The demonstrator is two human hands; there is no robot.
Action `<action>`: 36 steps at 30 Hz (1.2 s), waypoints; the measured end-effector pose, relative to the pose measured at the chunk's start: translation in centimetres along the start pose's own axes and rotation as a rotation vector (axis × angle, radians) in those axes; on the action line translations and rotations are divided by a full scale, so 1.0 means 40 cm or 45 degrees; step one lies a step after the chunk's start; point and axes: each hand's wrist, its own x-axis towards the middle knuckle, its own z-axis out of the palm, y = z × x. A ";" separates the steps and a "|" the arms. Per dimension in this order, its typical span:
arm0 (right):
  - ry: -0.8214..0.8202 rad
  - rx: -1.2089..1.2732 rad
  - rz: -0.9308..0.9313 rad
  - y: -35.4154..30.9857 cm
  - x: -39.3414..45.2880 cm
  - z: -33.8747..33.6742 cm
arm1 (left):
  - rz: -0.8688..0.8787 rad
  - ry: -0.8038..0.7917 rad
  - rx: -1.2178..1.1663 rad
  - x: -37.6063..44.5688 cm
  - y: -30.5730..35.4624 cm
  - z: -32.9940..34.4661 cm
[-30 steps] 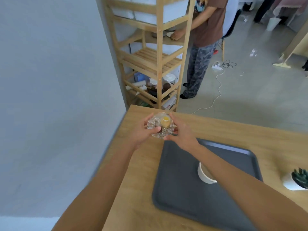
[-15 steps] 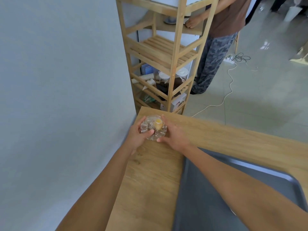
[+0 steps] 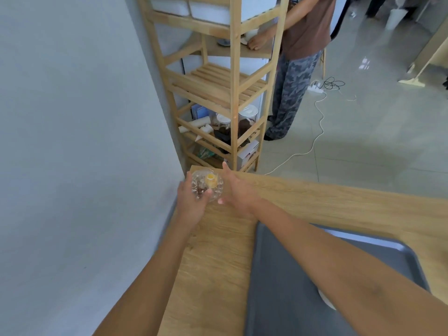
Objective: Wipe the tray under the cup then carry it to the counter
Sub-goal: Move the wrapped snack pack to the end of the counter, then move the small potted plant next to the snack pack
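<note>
— Where's the tray point(image 3: 286, 275)?
— On the counter point(image 3: 315, 202), near edge; a white cup point(image 3: 326, 299) peeks from under the right forearm.
— The hands?
— Left hand point(image 3: 191, 202) fingers clasp a glass dish point(image 3: 207, 184) at the far corner. Right hand point(image 3: 238, 190) beside it, fingers spread apart.

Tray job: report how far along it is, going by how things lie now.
Done: the glass dish is off the tray, at the table's far corner. In hand: the left hand holds the dish; the right hand is open beside it. Left: the white cup sits on the tray, mostly hidden by the right arm; no cloth is in view, so wiping and carrying remain.
</note>
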 end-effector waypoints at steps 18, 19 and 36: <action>0.738 0.083 0.275 0.486 -0.825 -0.539 | 0.732 -0.702 0.064 -0.516 0.447 0.641; 0.814 0.122 0.312 0.525 -0.873 -0.540 | 0.714 -0.750 0.081 -0.549 0.449 0.686; 0.853 0.746 0.431 0.814 -1.082 -0.354 | 0.313 -0.984 0.023 -0.770 0.365 1.011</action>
